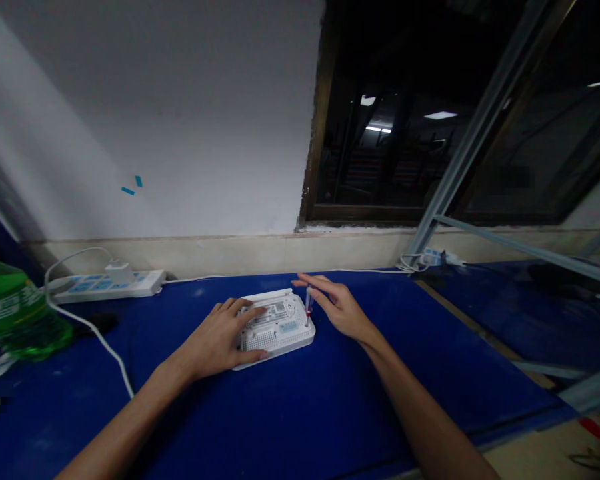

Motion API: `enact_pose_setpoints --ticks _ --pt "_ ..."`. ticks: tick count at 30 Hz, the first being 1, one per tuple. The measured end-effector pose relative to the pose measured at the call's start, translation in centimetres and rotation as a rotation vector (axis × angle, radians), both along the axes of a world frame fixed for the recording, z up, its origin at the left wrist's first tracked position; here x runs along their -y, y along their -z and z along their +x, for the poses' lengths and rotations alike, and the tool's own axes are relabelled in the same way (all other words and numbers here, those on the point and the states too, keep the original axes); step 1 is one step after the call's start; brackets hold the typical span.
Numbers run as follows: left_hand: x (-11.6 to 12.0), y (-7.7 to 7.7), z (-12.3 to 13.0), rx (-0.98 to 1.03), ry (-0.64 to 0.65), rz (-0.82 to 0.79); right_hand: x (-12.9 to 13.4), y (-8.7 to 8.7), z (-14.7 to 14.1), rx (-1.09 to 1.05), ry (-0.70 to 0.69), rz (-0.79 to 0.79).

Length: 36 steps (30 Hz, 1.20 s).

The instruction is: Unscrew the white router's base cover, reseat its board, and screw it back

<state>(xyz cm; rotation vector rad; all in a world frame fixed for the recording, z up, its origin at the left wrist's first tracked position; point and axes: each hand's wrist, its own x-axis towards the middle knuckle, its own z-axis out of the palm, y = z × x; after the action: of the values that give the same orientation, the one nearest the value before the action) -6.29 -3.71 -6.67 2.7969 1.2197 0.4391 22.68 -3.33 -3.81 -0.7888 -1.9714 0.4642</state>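
A white plastic network router [275, 340] lies underside up on the blue tabletop [360, 393], showing a vent grid and printed labels. My left hand [215, 337] is spread over its left half, with the fingers on top and the thumb along the near edge. A thin clear syringe [309, 305] with a red marking stands almost upright in the router's right part. My right hand [340, 310] hovers right beside it, fingers reaching over its top. I cannot tell whether they touch it.
A green plastic bottle [13, 313] stands at the left edge of view. Behind the router, a white power strip [105, 285] with a plug lies along the wall, and white cable runs past it. Another power strip [437, 257] sits at the back right, beneath a metal window frame [480, 127].
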Motion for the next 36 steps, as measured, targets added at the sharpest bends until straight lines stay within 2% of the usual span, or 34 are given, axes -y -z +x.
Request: enact_pose_setpoints --ticks 2,6,8,12,16,20,25,28,31,36 --pt "0.01 -0.02 -0.03 0.003 0.002 0.000 -0.15 0.22 0.07 -0.041 0.026 -0.015" --pt "-0.06 -0.08 -0.04 0.008 0.006 -0.002 -0.23 0.39 0.23 -0.005 0.137 0.126" --pt "-0.12 -0.07 -0.02 0.003 0.003 -0.001 -0.03 0.15 0.17 0.063 0.127 0.165" --pt "-0.15 0.00 0.02 -0.011 -0.004 -0.001 0.30 -0.22 -0.19 0.075 0.049 0.114" --pt "-0.02 -0.07 0.00 -0.005 -0.001 -0.004 0.13 -0.03 -0.21 0.020 0.095 0.163" --pt "0.05 -0.20 0.05 0.003 -0.002 -0.006 0.10 -0.09 0.01 0.086 0.133 0.219" --pt "-0.04 -0.09 0.02 0.008 0.001 -0.004 0.05 0.00 -0.07 0.063 0.060 0.121" --pt "0.03 -0.02 -0.04 0.013 0.003 -0.002 -0.20 0.29 0.06 0.019 0.119 0.116" --pt "0.21 -0.11 -0.04 0.013 -0.006 -0.015 -0.26 0.26 0.30 0.049 0.189 0.182" --pt "0.39 -0.38 0.11 0.003 -0.017 -0.020 0.19 -0.17 0.17 0.106 0.091 0.168"
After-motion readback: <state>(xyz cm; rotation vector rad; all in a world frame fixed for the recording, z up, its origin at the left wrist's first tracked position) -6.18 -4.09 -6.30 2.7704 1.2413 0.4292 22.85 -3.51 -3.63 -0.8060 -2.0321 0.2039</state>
